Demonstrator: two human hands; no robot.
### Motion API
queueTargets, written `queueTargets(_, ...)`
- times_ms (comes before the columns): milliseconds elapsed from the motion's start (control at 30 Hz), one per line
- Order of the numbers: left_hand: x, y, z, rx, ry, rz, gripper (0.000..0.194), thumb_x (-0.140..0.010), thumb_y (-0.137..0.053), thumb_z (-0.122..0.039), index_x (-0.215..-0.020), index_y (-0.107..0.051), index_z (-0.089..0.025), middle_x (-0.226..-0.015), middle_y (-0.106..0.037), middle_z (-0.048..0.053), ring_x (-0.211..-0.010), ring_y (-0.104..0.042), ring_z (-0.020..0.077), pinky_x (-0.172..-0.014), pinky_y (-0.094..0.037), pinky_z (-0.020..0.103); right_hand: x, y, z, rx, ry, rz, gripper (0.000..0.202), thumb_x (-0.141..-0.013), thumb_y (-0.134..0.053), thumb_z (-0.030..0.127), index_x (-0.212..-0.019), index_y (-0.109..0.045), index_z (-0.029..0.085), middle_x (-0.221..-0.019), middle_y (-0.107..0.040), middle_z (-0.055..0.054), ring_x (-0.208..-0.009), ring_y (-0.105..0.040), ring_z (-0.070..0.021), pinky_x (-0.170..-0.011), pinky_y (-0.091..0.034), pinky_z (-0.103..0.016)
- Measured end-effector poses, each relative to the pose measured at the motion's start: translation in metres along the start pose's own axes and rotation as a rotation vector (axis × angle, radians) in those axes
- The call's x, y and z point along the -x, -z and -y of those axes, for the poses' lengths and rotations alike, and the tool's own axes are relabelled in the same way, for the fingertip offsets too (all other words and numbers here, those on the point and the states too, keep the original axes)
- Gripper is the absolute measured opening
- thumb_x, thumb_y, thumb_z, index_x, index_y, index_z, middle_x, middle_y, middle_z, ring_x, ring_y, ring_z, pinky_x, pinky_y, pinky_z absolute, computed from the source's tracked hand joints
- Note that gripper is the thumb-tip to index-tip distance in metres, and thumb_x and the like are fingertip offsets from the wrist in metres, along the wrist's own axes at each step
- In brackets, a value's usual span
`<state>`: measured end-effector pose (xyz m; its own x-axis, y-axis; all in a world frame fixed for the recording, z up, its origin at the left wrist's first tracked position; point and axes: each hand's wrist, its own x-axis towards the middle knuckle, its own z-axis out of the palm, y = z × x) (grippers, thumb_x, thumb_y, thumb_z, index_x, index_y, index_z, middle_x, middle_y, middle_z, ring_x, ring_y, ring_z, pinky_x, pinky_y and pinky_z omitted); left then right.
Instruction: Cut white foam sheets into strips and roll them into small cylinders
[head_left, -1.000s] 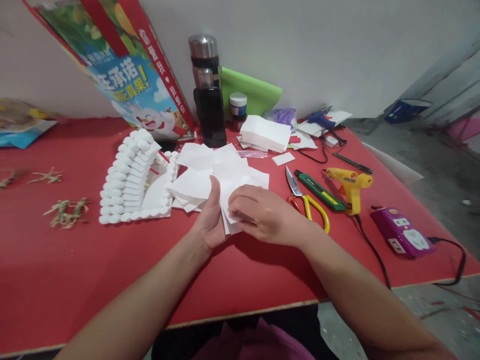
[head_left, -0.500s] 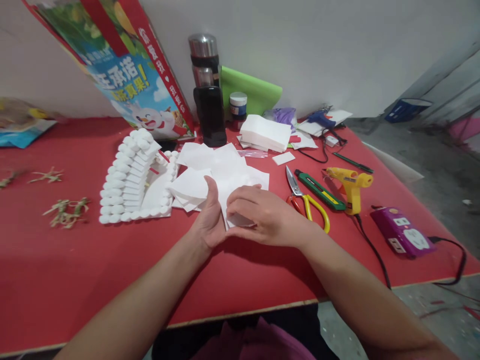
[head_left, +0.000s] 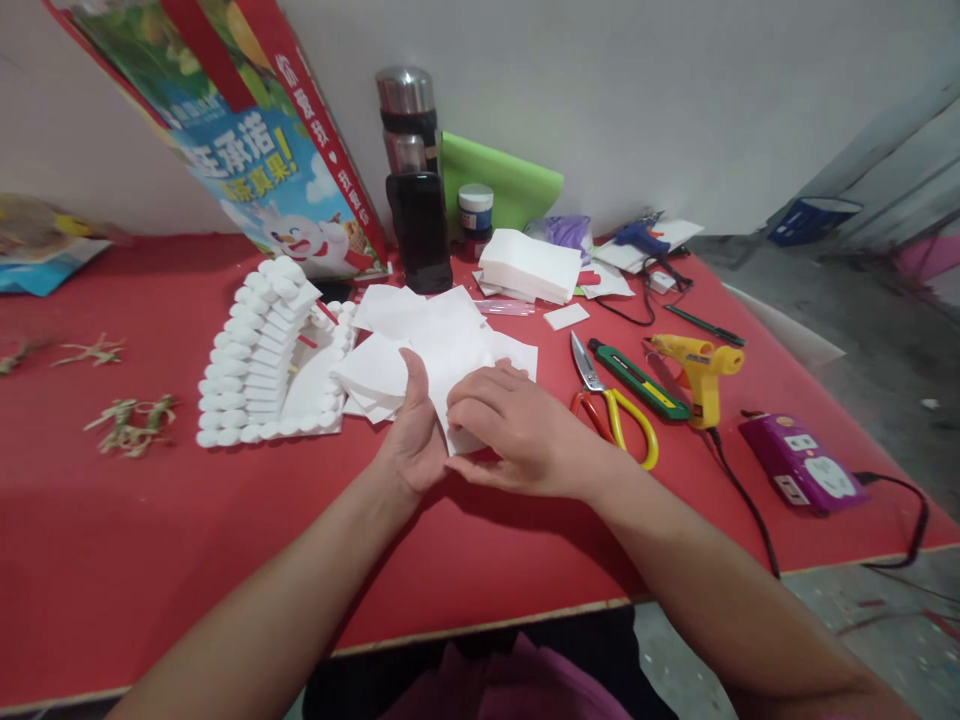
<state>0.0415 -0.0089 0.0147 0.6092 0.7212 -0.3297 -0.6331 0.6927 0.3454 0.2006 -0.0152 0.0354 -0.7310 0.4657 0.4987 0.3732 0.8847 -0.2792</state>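
Both hands meet over a loose pile of white sheets (head_left: 442, 345) at the middle of the red counter (head_left: 150, 520). Left hand (head_left: 414, 435) stands on edge with the thumb raised, pressed against the near side of a small folded sheet (head_left: 463, 437); right hand (head_left: 517, 425) lies curled over that sheet, fingers closed on it, so the piece is pinched between the two hands just above the counter. Judging by the grip, the step in hand is folding or rolling one sheet taken from the pile; a next move would call for keeping the edges lined up and the pinch firm, since the thin sheet could spring open or slide on the loose ones beneath.

Just left of the pile sits a white model (head_left: 270, 355) built of stacked rolls and strips. To the right lie scissors (head_left: 611, 405) with yellow and red handles, a green box cutter (head_left: 637, 378), a yellow glue gun (head_left: 701, 370) with its black cord, and a purple power strip (head_left: 806, 465).

At the back stand a dark flask (head_left: 416, 185) with a steel cap, closed, contents hidden, and a small jar (head_left: 476, 210) with a white lid, also shut. Beside them rests a neat stack of white sheets (head_left: 531, 265), a green roll (head_left: 502, 185) and a printed carton (head_left: 255, 140) leaning on the wall; what the carton holds cannot be told
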Motion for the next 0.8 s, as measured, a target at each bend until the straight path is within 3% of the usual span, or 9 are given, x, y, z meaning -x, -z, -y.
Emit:
queueTargets(67, 0.000, 0.000, 0.001, 0.014, 0.002, -0.020, 0.093, -0.088, -0.041, -0.088, -0.137, -0.063, -0.012, -0.122, -0.075, 0.017, -0.127, -0.068, 0.0302, -0.102, -0.058, 0.037, -0.001, -0.003, 0.000, 0.021, 0.011, -0.016, 0.003, -0.096, -0.058, 0.019, -0.092, -0.058, 0.018, -0.103, -0.071, -0.015, -0.097, -0.060, -0.0275, -0.084, -0.046, -0.042)
queueTargets(367, 0.000, -0.005, 0.001, -0.003, 0.043, -0.115, 0.054, -0.110, -0.035, -0.049, -0.133, -0.061, -0.007, -0.104, -0.076, 0.015, -0.104, -0.077, 0.0242, -0.089, -0.063, 0.033, 0.001, 0.000, -0.002, 0.130, 0.059, 0.003, 0.026, -0.104, -0.048, 0.017, -0.087, -0.067, 0.015, -0.092, -0.072, -0.012, -0.090, -0.060, -0.0240, -0.080, -0.045, -0.039)
queueTargets(500, -0.002, 0.000, 0.001, -0.069, 0.048, -0.125, 0.045, -0.110, -0.044, -0.044, -0.123, -0.066, -0.006, -0.099, -0.076, 0.015, -0.099, -0.077, 0.0236, -0.083, -0.064, 0.030, 0.001, 0.002, 0.001, 0.157, 0.067, 0.040, 0.026, -0.102, -0.049, 0.014, -0.085, -0.067, 0.014, -0.092, -0.072, -0.011, -0.087, -0.061, -0.0233, -0.080, -0.046, -0.039)
queueTargets(600, -0.004, 0.004, 0.005, -0.151, -0.015, -0.179, 0.034, -0.103, -0.061, -0.039, -0.115, -0.069, -0.007, -0.098, -0.078, 0.014, -0.098, -0.078, 0.0242, -0.083, -0.064, 0.031, 0.003, 0.006, -0.001, 0.059, 0.048, -0.009, 0.020, -0.101, -0.058, 0.027, -0.085, -0.065, 0.017, -0.093, -0.072, -0.011, -0.089, -0.062, -0.0237, -0.081, -0.047, -0.039)
queueTargets(667, -0.004, 0.004, 0.010, -0.234, -0.147, -0.259, 0.029, -0.095, -0.073, -0.030, -0.114, -0.071, -0.008, -0.101, -0.079, 0.014, -0.100, -0.078, 0.0253, -0.089, -0.064, 0.033, 0.006, 0.011, -0.009, -0.008, -0.119, -0.178, 0.025, -0.100, -0.062, 0.040, -0.087, -0.064, 0.019, -0.095, -0.071, -0.011, -0.092, -0.063, -0.0248, -0.084, -0.048, -0.040)
queueTargets(733, -0.004, 0.001, 0.015, -0.303, -0.281, -0.297, 0.036, -0.089, -0.081, -0.025, -0.119, -0.072, -0.008, -0.109, -0.080, 0.016, -0.106, -0.077, 0.0275, -0.098, -0.062, 0.038, 0.010, 0.016, -0.020, -0.059, -0.448, -0.364, 0.032, -0.101, -0.058, 0.052, -0.093, -0.063, 0.021, -0.098, -0.071, -0.010, -0.095, -0.063, -0.0255, -0.086, -0.048, -0.041)
queueTargets(800, -0.002, -0.002, 0.020, -0.342, -0.349, -0.305, 0.042, -0.084, -0.085, -0.027, -0.120, -0.074, -0.008, -0.115, -0.080, 0.018, -0.112, -0.075, 0.0300, -0.105, -0.059, 0.043, 0.013, 0.020, -0.030, -0.190, -0.775, -0.424, 0.042, -0.102, -0.051, 0.063, -0.098, -0.062, 0.022, -0.098, -0.072, -0.009, -0.091, -0.065, -0.0249, -0.083, -0.049, -0.040)
